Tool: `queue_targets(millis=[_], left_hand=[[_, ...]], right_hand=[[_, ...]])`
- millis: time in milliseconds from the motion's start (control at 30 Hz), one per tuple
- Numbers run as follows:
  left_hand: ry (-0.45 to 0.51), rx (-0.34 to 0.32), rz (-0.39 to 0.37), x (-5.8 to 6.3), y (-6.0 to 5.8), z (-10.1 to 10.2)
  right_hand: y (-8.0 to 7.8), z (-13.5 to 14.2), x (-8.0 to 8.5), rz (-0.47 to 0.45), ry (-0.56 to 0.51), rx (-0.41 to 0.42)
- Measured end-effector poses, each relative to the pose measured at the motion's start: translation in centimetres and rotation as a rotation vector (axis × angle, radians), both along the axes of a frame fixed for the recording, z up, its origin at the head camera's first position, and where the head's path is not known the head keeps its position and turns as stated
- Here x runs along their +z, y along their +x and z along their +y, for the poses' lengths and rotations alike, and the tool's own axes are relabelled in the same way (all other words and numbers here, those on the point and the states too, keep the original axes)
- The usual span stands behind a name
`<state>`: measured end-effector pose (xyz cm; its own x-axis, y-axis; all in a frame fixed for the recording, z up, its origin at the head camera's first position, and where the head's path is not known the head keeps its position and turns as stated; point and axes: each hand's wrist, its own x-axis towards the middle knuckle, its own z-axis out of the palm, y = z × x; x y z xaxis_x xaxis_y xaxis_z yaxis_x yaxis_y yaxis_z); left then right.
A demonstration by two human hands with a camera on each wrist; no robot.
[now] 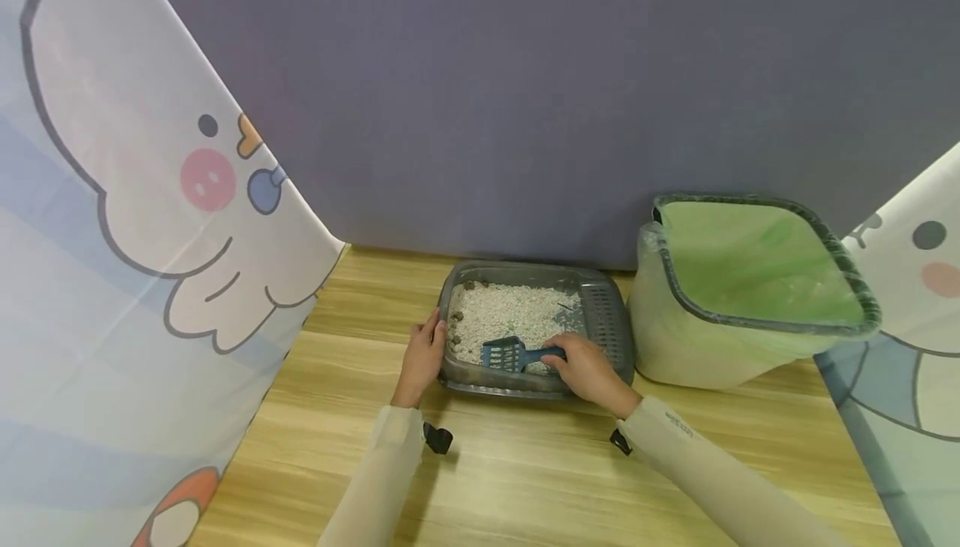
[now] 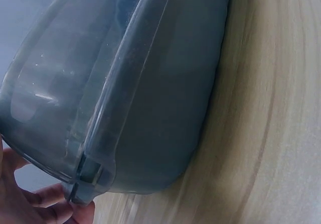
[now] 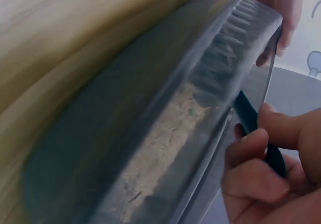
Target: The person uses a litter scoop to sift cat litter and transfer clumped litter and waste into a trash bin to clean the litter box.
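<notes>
A grey litter box (image 1: pixel 609 322) stands on the table, holding pale granular litter (image 1: pixel 517 313). Several dark brown clumps (image 1: pixel 457 316) lie along its left side. My left hand (image 1: pixel 422 359) grips the box's left end; in the left wrist view its fingers (image 2: pixel 52 211) curl at the rim corner. With my right hand (image 1: pixel 588 370) I hold a blue slotted litter scoop (image 1: pixel 504 355) by its handle, the head over the litter near the front wall. The right wrist view shows thumb and fingers (image 3: pixel 256 181) round the handle (image 3: pixel 246 112); the box wall partly hides the scoop head.
To the right of the box is a large bin (image 1: pixel 697 347) with a dark rim and a translucent greenish liner. A grey panel (image 1: pixel 480 113) rises behind the wooden table (image 1: pixel 525 480). Cartoon-printed cloth (image 1: pixel 150 197) hangs at both sides.
</notes>
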<state>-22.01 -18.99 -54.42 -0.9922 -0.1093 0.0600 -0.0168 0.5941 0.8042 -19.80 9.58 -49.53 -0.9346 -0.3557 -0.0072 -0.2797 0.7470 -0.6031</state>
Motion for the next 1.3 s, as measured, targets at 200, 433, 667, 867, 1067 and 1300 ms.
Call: queue_targets(millis=[200,433,667,867,1067,1300], left_hand=[[-0.014,0.013,0.003,0.1,-0.2,0.0],[-0.015,0.006,-0.006,0.1,-0.3,-0.1],[-0.011,0.009,-0.008,-0.1,-0.4,-0.2],[-0.010,-0.002,-0.007,-0.4,-0.5,0.1],[-0.009,-0.002,-0.002,-0.2,-0.4,0.4],[0.012,0.014,-0.012,0.1,-0.3,0.3]], right_hand=[[-0.9,-1.6,-0.2,-0.031,0.115,0.065],[-1.4,-2.9,-1.2,-0.047,0.081,0.114],[-2.6,-3.7,-2.1,0.055,0.063,0.073],[-4.0,-3.8,-3.1,0.115,0.009,0.028],[-4.7,-3.7,-3.1,0.077,0.010,0.024],[-5.0,-3.6,-2.6,-0.122,0.081,0.120]])
